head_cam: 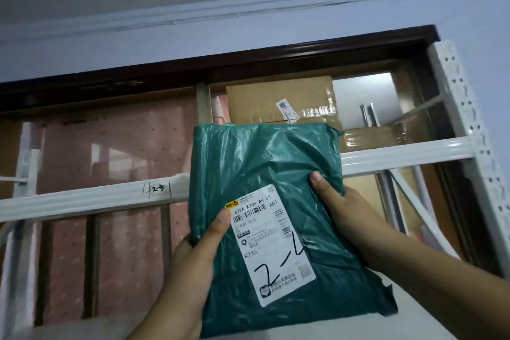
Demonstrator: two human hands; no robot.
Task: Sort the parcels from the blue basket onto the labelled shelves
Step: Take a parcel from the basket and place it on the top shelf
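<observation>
While you look up at the white shelf rail (91, 197) marked 2-3, your left hand (193, 257) and right hand (339, 201) each grip the green parcel (265, 163), thumbs on its face. Its label (273, 243) reads 2-4. Behind its top edge, a cardboard box (281, 96) sits on the upper shelf.

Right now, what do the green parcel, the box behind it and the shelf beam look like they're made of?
Green parcel: thin glossy plastic film, judging by its wrinkles and sheen, with a white paper label. Box: brown corrugated cardboard, matte, sealed with shiny clear tape. Shelf beam: probably white-painted metal, smooth, with a perforated upright.
</observation>
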